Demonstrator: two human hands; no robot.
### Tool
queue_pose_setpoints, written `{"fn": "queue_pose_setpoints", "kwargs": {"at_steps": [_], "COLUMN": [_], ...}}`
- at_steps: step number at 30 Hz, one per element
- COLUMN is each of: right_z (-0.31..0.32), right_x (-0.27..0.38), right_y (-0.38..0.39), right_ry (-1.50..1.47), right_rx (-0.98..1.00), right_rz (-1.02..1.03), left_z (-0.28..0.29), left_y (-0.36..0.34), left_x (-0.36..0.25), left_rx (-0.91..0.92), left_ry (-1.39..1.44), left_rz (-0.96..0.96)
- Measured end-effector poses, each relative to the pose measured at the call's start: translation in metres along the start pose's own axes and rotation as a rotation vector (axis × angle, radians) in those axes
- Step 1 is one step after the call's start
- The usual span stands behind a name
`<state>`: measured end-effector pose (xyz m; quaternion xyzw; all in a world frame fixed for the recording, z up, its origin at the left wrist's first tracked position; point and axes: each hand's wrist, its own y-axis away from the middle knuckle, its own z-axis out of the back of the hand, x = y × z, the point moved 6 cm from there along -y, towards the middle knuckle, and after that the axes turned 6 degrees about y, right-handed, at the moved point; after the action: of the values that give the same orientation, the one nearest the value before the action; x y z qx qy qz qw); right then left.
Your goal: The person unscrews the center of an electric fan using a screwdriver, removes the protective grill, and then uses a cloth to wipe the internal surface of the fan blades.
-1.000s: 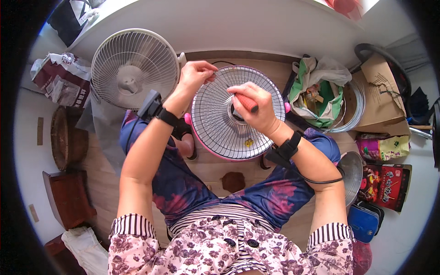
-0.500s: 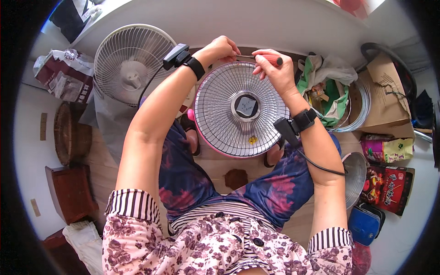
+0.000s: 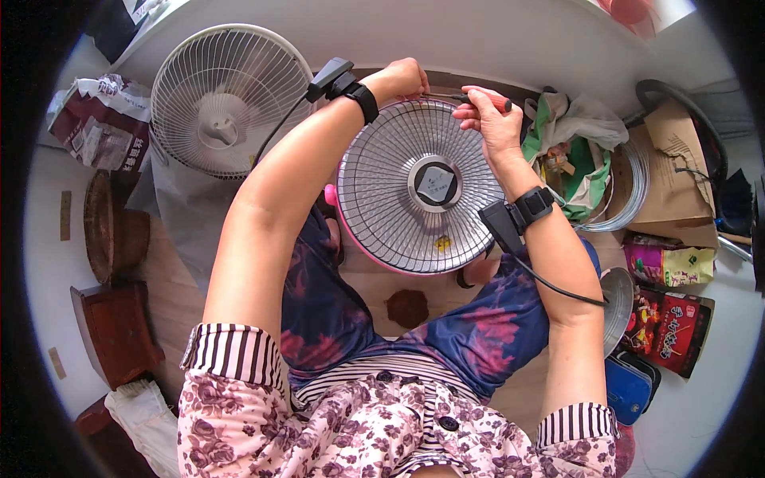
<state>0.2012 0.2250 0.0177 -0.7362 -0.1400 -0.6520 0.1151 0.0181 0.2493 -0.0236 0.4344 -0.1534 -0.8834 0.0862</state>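
Observation:
A round pink-rimmed dish heater [image 3: 382, 209] with a silvery reflector and a black wire grille stands between my knees. My right hand [image 3: 497, 134] is closed around the red handle of a screwdriver [image 3: 500, 103] above the heater's upper right rim. Its thin shaft points left, along the top rim. At that rim, near the shaft's tip, my left hand [image 3: 408, 78] has its fingers curled together. What these fingers pinch, if anything, is hidden. Both wrists carry a black strapped device with a cable.
A white fan [image 3: 227, 107] stands at the left behind my arm. On the right are a green-and-white bag [image 3: 586, 179], a coil of wire [image 3: 637, 187], a cardboard box [image 3: 676, 163], a metal basin [image 3: 618, 307] and a red-black box [image 3: 677, 331]. Brown wooden stools [image 3: 119, 334] line the left wall.
Both hands have shifted a little to the right in the picture. The screwdriver has moved right with my right hand, and its shaft shows more. The heater's face has tipped slightly.

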Motion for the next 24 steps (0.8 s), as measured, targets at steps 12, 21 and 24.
{"fn": "queue_pose_setpoints", "kwargs": {"at_steps": [12, 21, 24], "right_z": [0.004, 0.001, -0.002], "right_x": [-0.02, -0.024, -0.026], "right_y": [0.002, 0.004, 0.004], "right_ry": [-0.102, -0.113, -0.147], "right_rx": [-0.136, -0.14, -0.169], "right_rz": [-0.131, -0.156, -0.157], "left_z": [-0.001, 0.001, 0.002], "left_y": [-0.003, 0.001, -0.002], "left_x": [0.001, -0.002, 0.003], "left_rx": [-0.096, -0.085, -0.058], "left_ry": [-0.165, -0.263, -0.223], "left_rz": [-0.02, -0.074, -0.05]}}
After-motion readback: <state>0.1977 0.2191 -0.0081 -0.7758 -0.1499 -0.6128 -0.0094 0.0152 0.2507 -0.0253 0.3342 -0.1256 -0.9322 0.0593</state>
